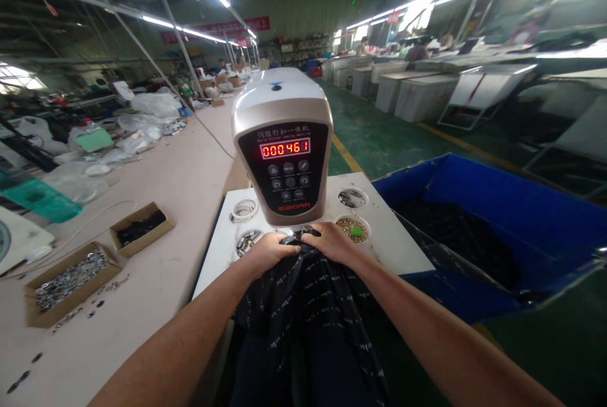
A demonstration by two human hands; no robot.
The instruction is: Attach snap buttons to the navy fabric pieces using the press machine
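We have our two bare forearms stretched forward from the lower corners, coming near to each other, with the left hand (271, 251) and the right hand (331, 240) almost meeting, both thumbs pointing inward and the fingers curled in a pinch.

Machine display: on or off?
On: the display on the sewing machine glows with red digits.
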